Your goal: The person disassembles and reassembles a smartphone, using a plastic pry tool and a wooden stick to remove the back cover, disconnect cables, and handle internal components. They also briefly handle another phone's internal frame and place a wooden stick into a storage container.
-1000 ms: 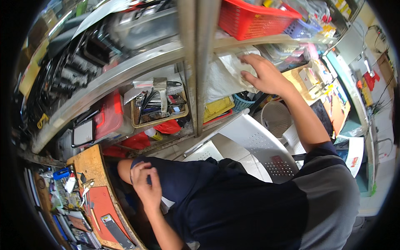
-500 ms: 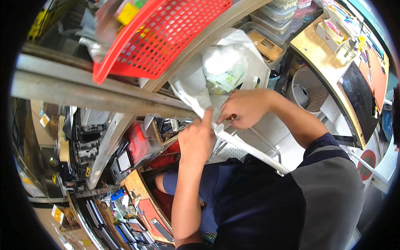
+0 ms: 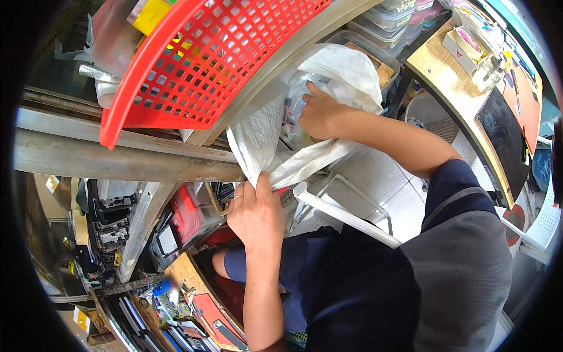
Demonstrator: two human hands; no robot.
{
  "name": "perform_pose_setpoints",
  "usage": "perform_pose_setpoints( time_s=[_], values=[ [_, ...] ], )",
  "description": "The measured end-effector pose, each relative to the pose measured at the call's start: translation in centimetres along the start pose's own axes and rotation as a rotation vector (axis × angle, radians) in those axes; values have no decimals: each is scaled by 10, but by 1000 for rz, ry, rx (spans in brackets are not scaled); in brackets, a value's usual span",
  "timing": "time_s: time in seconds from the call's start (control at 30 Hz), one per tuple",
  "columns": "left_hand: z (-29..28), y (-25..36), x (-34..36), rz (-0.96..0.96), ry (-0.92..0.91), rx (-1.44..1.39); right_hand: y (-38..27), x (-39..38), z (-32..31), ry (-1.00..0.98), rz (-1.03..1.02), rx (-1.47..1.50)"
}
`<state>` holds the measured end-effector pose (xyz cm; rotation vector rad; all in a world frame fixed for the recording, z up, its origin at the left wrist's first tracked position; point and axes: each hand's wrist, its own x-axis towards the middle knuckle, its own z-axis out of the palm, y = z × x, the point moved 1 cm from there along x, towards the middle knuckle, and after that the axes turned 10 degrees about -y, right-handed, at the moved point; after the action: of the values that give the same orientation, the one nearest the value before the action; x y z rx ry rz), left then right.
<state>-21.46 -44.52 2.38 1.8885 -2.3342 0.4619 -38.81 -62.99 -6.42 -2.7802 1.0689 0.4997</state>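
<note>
A white woven sack [image 3: 258, 132] gapes open in front of me, its mouth facing up. My left hand [image 3: 256, 211] pinches the near edge of its rim, with a ring on one finger. Over the mouth reaches my right hand [image 3: 321, 114], its index finger stretched out and the other fingers partly curled. It appears to touch the clear plastic bag [image 3: 337, 88] inside the sack, and I see nothing held in it. Small dark and pale items show beside that hand, too hidden to name.
A red plastic basket [image 3: 193, 76] overhangs at upper left, above a grey metal pipe [image 3: 117, 155]. A white tubular frame [image 3: 346, 214] crosses close to my body. Stacked clear boxes [image 3: 381, 26] and a wooden worktable [image 3: 437, 50] stand at upper right.
The sack's mouth has been spread wider. My right hand has moved up and away from the near rim into the opening. My left hand has shifted slightly left and nearer, gripping the rim.
</note>
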Motion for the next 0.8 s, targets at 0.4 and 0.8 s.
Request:
perform_pose_setpoints(
  time_s=[0.4, 0.8],
  values=[
    [14, 3, 1, 14, -70, -91, -8, 102, 25, 155, 49, 307],
    [2, 9, -15, -94, -125, -335, 30, 29, -1, 392, -207, 1043]
  ],
)
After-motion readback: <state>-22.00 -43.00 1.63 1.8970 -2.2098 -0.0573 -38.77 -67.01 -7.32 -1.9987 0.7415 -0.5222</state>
